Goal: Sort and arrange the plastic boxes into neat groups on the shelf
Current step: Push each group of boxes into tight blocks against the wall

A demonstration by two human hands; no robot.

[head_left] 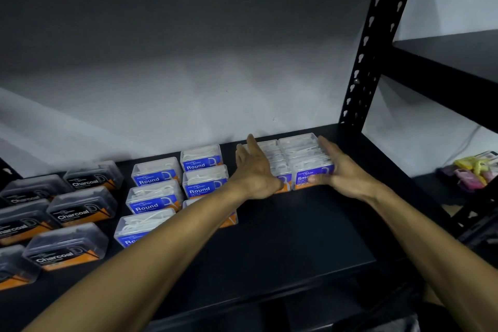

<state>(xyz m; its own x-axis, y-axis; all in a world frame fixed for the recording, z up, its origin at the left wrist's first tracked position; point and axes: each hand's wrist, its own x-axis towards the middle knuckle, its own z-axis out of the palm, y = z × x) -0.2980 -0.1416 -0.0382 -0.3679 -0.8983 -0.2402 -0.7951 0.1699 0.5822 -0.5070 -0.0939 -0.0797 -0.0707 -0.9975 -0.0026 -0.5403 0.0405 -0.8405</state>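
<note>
Centrally, on the shelf, both hands, left and right, fingers straight, press the sides of the Smooth boxes, two rows. Left of these: six Round boxes; farther left, seven Charcoal boxes.

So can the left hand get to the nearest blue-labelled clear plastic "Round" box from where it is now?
Probably yes. The left hand rests against the rightmost group of clear boxes, and its forearm already passes over the nearest blue-labelled "Round" box. Nothing lies on that box; pulling back should reach it.
</note>
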